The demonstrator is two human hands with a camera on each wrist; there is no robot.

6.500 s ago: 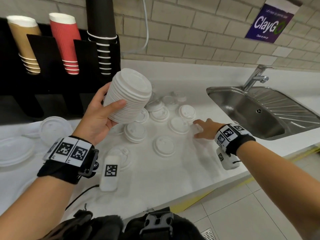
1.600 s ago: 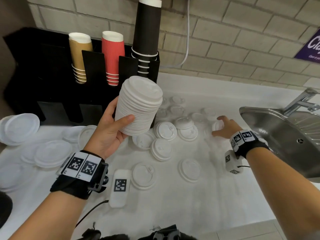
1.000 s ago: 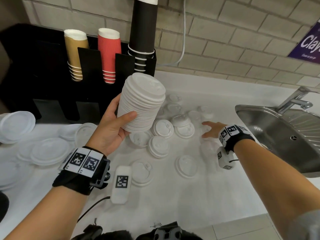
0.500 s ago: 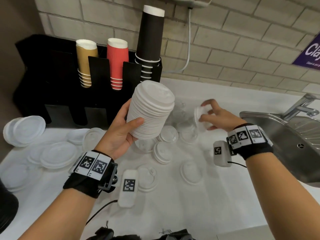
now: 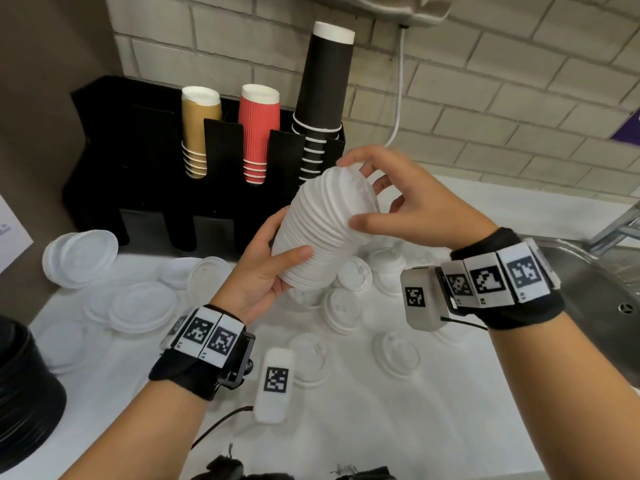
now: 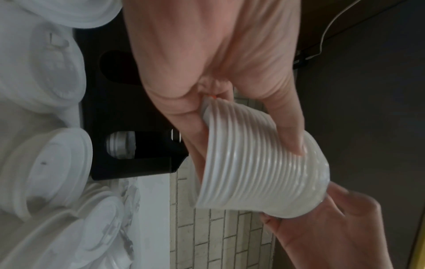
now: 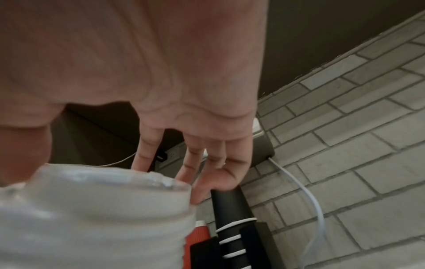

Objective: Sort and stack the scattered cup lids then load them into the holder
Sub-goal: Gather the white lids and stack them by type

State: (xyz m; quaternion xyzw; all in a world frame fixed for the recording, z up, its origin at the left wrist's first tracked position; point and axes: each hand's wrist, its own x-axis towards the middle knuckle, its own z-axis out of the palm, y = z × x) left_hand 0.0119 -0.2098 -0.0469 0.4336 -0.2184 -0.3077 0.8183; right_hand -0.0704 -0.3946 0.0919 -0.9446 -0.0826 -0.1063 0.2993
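Observation:
A tall stack of white cup lids [image 5: 322,237] is tilted in the air in front of the black holder [image 5: 138,168]. My left hand [image 5: 291,237] grips its lower part, thumb in front and fingers behind. My right hand [image 5: 349,192] is at the top end, thumb and fingertips pinching the rim of the top lid. In the left wrist view the ribbed stack [image 6: 253,172] lies under my thumb, with the right hand [image 6: 322,227] beyond it. In the right wrist view my fingers [image 7: 195,182] reach over the stack's top [image 7: 92,209]. Several small loose lids [image 5: 341,310] lie on the white counter below.
The holder carries brown cups [image 5: 199,129], red cups [image 5: 258,129] and a tall black cup stack [image 5: 325,98]. Larger white lids [image 5: 81,258] lie at the left. A dark stack [image 5: 20,393] stands at the lower left. A steel sink [image 5: 595,306] is at the right.
My right hand picked a lid off the counter near the sink, carried it up and left, and now holds it on top of the stack. The left hand kept its grip.

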